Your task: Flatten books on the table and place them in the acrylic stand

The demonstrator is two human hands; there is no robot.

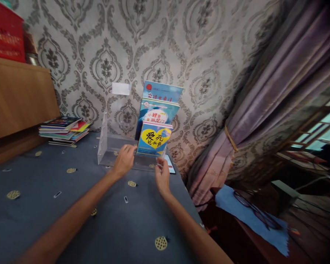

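Note:
A small blue book with a yellow heart on its cover (154, 139) stands in the front tier of a clear acrylic rack (103, 146), at its right end. Behind it rise a blue book with a white oval title patch (169, 112) and a taller light-blue book (165, 90), stepped upward. My left hand (124, 160) is curled at the front book's lower left edge, its fingertips partly hidden. By that book's lower right corner is my right hand (162, 178), thumb and fingers bent and apart, close to the rack's front. Whether it touches the book I cannot tell.
A stack of books (64, 130) lies at the left, beside a wooden cabinet (19, 99) bearing a red box (5, 31). A phone-like device (170, 165) lies right of the rack. Glasses (255, 209) rest on a blue cloth (228, 200); a curtain (253, 102) hangs at right.

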